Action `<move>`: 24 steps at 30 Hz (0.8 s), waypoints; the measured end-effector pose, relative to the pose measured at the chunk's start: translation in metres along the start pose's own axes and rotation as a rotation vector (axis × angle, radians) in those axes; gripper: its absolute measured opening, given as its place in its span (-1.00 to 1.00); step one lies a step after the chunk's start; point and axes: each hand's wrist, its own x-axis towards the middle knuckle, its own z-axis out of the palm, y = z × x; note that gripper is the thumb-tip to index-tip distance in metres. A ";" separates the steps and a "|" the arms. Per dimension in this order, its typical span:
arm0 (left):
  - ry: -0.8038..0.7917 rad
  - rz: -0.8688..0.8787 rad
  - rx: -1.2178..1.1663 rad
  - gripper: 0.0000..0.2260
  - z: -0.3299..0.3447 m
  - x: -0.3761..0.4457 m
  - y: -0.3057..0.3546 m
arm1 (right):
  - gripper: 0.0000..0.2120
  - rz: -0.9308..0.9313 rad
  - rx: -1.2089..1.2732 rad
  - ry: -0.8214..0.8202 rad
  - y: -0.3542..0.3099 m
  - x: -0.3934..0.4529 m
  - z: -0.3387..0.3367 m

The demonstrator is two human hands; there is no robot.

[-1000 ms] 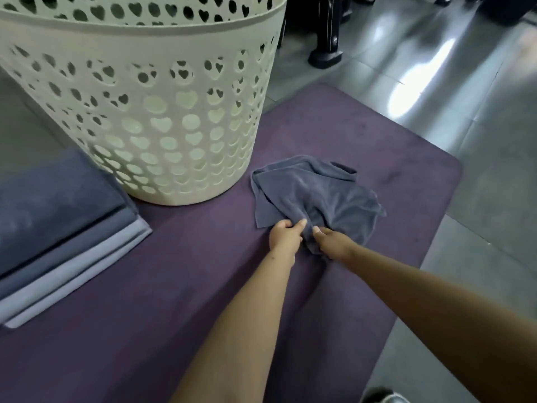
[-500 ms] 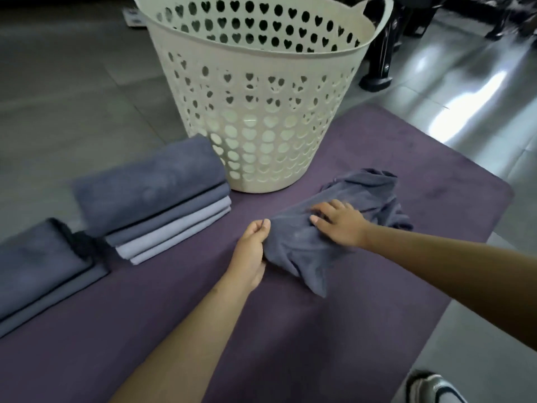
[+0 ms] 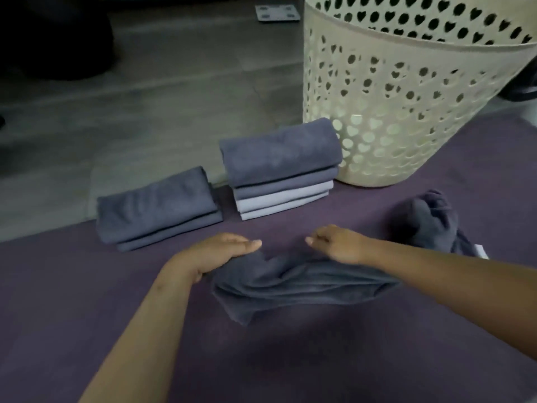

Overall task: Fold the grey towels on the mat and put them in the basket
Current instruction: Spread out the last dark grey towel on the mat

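A crumpled grey towel (image 3: 293, 289) hangs stretched between my two hands just above the purple mat (image 3: 87, 301). My left hand (image 3: 220, 251) grips its left end and my right hand (image 3: 340, 245) grips its right end, both palms down. Behind my right forearm a bunched part of grey towel (image 3: 427, 222) lies on the mat; I cannot tell whether it is the same towel or another. The cream basket (image 3: 406, 112) with heart-shaped holes stands at the mat's far right. Its inside is hidden.
Two stacks of folded grey towels sit along the mat's far edge: a taller stack (image 3: 279, 167) against the basket and a lower stack (image 3: 157, 207) to its left. Grey floor lies beyond the mat, with a small grey plate (image 3: 277, 13) on it.
The view has swung left, so the basket now sits at the right. My hands have pulled the towel toward me and moved apart, stretching it between them off the mat.
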 end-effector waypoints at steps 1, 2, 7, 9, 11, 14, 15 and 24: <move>-0.035 -0.045 0.197 -0.45 -0.005 -0.008 -0.003 | -0.68 -0.019 -0.060 -0.023 0.005 0.005 0.005; -0.067 -0.108 0.366 -0.52 -0.008 -0.015 -0.005 | -0.64 -0.018 -0.114 -0.046 0.009 0.009 0.009; -0.010 -0.268 0.695 -0.50 0.016 -0.015 -0.026 | -0.56 -0.017 -0.132 -0.122 0.026 0.019 0.036; 0.105 -0.245 0.667 -0.53 0.034 -0.010 -0.034 | -0.63 -0.019 -0.115 -0.064 0.034 0.019 0.055; 0.186 -0.141 0.669 -0.66 0.053 -0.005 -0.037 | -0.75 -0.040 -0.132 -0.035 0.042 0.020 0.070; 0.113 -0.055 0.525 -0.51 0.075 0.002 -0.033 | -0.80 -0.154 -0.022 0.015 0.043 0.019 0.065; 0.066 -0.062 0.455 -0.42 0.079 0.004 -0.031 | -0.82 -0.217 0.039 0.056 0.039 0.017 0.059; 0.151 0.059 -0.168 -0.67 0.061 -0.018 -0.027 | -0.45 -0.271 -0.032 -0.069 0.025 -0.021 0.012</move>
